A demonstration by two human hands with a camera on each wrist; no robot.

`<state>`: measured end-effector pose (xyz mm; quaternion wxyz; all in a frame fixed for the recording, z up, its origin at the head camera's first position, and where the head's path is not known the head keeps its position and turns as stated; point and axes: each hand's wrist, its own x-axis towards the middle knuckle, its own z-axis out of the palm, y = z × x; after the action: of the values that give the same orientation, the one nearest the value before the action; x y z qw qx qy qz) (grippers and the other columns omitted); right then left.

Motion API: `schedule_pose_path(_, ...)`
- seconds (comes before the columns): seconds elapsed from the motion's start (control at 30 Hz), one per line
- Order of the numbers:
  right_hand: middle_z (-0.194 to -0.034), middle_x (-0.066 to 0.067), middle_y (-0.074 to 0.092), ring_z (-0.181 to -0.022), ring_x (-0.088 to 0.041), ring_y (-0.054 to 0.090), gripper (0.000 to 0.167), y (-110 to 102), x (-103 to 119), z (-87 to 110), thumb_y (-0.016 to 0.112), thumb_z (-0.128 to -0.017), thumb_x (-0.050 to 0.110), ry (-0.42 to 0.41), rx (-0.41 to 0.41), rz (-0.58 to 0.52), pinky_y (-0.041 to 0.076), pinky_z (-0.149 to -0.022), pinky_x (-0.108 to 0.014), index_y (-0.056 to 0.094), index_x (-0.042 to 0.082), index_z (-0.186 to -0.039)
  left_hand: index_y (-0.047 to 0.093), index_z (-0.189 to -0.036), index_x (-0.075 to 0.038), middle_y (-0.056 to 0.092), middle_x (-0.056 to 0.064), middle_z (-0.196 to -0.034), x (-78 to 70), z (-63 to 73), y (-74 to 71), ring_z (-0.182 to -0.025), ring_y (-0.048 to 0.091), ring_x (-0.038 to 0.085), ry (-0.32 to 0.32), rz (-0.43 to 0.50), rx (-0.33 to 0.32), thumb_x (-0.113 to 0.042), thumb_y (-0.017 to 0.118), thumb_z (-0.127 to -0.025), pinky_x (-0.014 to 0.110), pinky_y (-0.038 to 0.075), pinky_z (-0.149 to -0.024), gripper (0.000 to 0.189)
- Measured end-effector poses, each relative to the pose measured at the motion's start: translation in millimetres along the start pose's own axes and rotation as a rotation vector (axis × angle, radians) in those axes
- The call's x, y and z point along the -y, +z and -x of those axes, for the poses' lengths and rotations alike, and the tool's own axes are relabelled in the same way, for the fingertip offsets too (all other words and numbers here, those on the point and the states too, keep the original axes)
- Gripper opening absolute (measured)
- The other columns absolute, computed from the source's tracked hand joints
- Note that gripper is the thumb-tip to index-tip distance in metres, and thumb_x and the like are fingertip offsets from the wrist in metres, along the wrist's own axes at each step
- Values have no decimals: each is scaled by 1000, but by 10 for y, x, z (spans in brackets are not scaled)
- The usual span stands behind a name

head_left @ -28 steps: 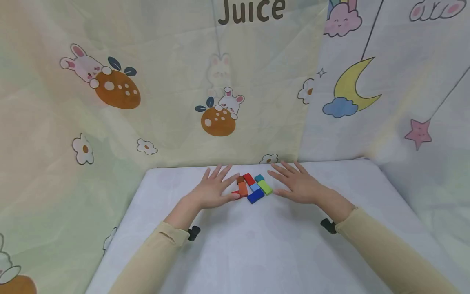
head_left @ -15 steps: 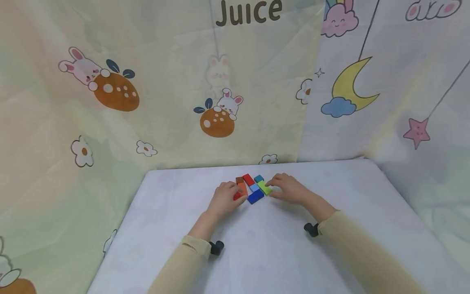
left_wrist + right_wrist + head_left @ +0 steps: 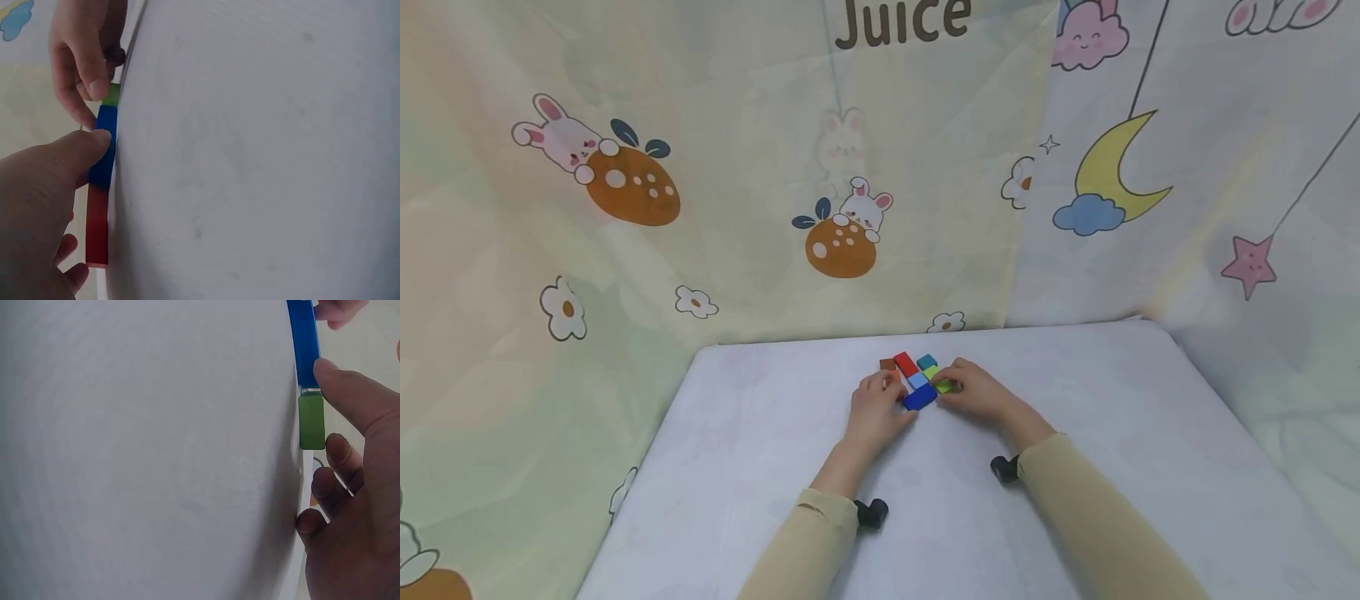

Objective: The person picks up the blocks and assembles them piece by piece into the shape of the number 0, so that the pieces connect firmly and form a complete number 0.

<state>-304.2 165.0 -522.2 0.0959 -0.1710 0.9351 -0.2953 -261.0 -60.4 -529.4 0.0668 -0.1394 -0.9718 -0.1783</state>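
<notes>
A cluster of small coloured blocks lies flat near the far edge of the table. My left hand (image 3: 874, 408) curls round its left side; in the left wrist view the thumb touches the dark blue block (image 3: 103, 150), with the other fingers by the red block (image 3: 97, 228). On the right side, my right hand (image 3: 973, 390) has bent fingers round the light green block (image 3: 312, 422), its thumb at the dark blue block's end. A longer red block (image 3: 906, 364), a light blue block (image 3: 917, 381), a teal block (image 3: 927, 362) and a brown block (image 3: 887, 364) show between the hands. The orange block is mostly hidden.
The white cloth-covered table (image 3: 760, 433) extends to both sides and in front of the hands. A printed curtain (image 3: 745, 167) with rabbits and a moon hangs behind it. Black devices (image 3: 872, 514) sit at both wrists.
Both hands, spread flat beside the blocks at first, have curled their fingers and moved inward onto the cluster. The left hand now covers the red block at the left.
</notes>
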Motion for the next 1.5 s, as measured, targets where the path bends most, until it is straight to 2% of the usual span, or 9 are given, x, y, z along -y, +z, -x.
schedule_pose_path(0.3, -100, 2, 53, -91, -16, 50, 28, 29, 36, -40, 74, -88, 35, -26, -22, 54, 43, -78, -32, 69, 33, -115, 68, -105, -21, 44, 6, -148, 48, -47, 28, -139, 36, 30, 8, 11, 20, -43, 75, -85, 52, 34, -115, 31)
schedule_pose_path(0.53, -101, 3, 53, -93, -17, 50, 27, 45, 64, -78, 75, -87, 38, -33, -18, 95, 42, -80, -32, 69, 35, -114, 69, -104, -19, 46, 6, -144, 64, -49, -1, -141, 32, 29, 4, 66, 28, -40, 76, -85, 51, 25, -120, 30)
schedule_pose_path(0.83, -101, 4, 50, -95, -16, 49, 28, 6, 114, -80, 78, -84, 38, -39, 3, 128, 44, -81, -32, 70, 38, -111, 71, -103, -21, 43, 6, -146, 114, -73, -69, -145, 25, 29, 32, 107, 68, -39, 75, -85, 53, 16, -123, 27)
schedule_pose_path(0.93, -102, 3, 51, -96, -16, 49, 29, -22, 166, -31, 79, -83, 36, -59, 3, 121, 45, -83, -32, 70, 35, -111, 70, -107, -22, 43, 4, -147, 131, -49, -104, -145, 26, 28, 39, 108, 75, -41, 76, -85, 52, 21, -121, 29)
schedule_pose_path(1.03, -103, 3, 53, -96, -15, 50, 30, -43, 230, 66, 80, -82, 32, -94, 12, 102, 47, -86, -34, 70, 31, -111, 69, -109, -24, 46, 3, -146, 132, 11, -169, -140, 34, 28, 58, 99, 93, -42, 76, -84, 50, 30, -117, 32)
schedule_pose_path(1.2, -109, 7, 56, -103, -13, 52, 29, 7, 276, 274, 80, -83, 31, -127, 52, 34, 51, -95, -37, 66, 29, -108, 67, -115, -25, 61, -4, -124, 138, 162, -245, -119, 49, 19, 89, 129, 191, -42, 77, -84, 42, 46, -101, 36)
schedule_pose_path(1.33, -111, 11, 56, -105, -12, 51, 28, 79, 272, 414, 79, -84, 31, -140, 92, -35, 50, -98, -37, 61, 30, -106, 65, -118, -28, 64, -11, -111, 198, 303, -210, -109, 52, 10, 96, 222, 267, -41, 76, -86, 35, 50, -93, 36)
schedule_pose_path(1.5, -108, 15, 56, -104, -10, 51, 27, 129, 276, 565, 78, -84, 32, -180, 121, -81, 49, -97, -37, 59, 32, -103, 64, -118, -33, 63, -16, -109, 248, 444, -191, -107, 52, 6, 161, 240, 290, -44, 74, -87, 31, 51, -93, 34)
